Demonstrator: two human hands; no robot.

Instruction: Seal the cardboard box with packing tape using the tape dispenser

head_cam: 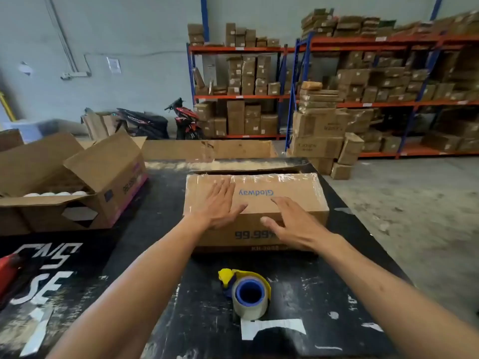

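Note:
A closed brown cardboard box (293,195) with blue "Glodway" print lies on the black table (160,216), shiny clear tape along its far top edge. My left hand (220,203) lies flat on the box's top, fingers straight. My right hand (290,224) hovers or rests with spread fingers at the box's near top edge and front face; contact is unclear. The tape dispenser (246,291), yellow and blue with a roll of clear tape, stands on the table in front of the box, between my forearms, untouched.
An open carton (103,177) holding white round items sits at the left. A red object (7,270) pokes in at the left edge. A flat cardboard sheet (207,149) stands behind the table. Shelves (363,99) of boxes and a parked motorbike (184,120) fill the background.

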